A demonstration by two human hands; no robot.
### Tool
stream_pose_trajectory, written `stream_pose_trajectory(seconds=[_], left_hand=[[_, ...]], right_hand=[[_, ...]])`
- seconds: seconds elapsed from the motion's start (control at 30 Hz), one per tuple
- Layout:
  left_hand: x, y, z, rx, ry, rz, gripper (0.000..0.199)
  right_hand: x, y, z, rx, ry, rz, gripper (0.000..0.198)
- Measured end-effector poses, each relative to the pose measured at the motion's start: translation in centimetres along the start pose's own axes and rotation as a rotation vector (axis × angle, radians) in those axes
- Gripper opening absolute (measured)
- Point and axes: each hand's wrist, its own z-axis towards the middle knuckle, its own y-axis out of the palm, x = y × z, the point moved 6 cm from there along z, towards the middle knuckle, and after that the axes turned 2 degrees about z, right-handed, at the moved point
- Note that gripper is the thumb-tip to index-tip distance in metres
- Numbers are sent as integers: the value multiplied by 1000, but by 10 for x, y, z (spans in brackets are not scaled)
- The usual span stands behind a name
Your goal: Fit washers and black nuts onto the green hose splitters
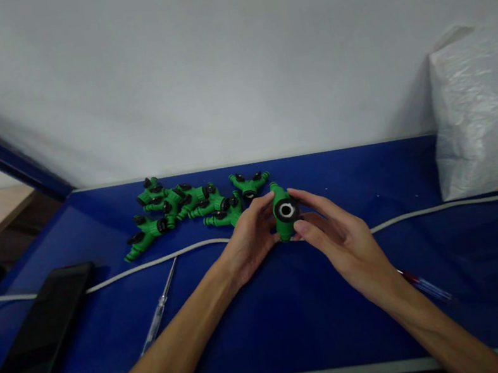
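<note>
Between my two hands is a green Y-shaped hose splitter (pixel 285 226), its black round collar and pale ring turned towards me. My left hand (pixel 252 237) grips it from the left side, with some fingers hidden behind it. From the right, my right hand (pixel 334 229) closes on it, thumb against the collar and fingers at the far side. Just beyond my left hand lies another green hose splitter (pixel 248 183) with black valve levers. Further left, a loose heap of several similar splitters (pixel 179 202) rests on the blue table (pixel 299 306).
A black phone (pixel 39 339) lies at the left, over a white cable (pixel 147 265) that crosses the table behind my hands. A clear-handled screwdriver (pixel 159 308) lies near my left forearm, and a red-and-blue pen-like tool (pixel 425 286) by my right. A bulky plastic-wrapped package (pixel 486 112) stands at right.
</note>
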Motion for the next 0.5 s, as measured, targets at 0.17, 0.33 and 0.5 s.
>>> stream_pose_trajectory(seconds=[0.17,0.33,0.5], left_hand=[[1,1,-1,-37,48,67,33],[9,-2,0,23,103,73,31],[9,-2,2,-32,156,5,35]], right_hand=[[-1,-4,2,57,-47,-69,40],[-7,-17,-1,258,-173,-371,39],[3,-3,1,44,-10,-70,55]])
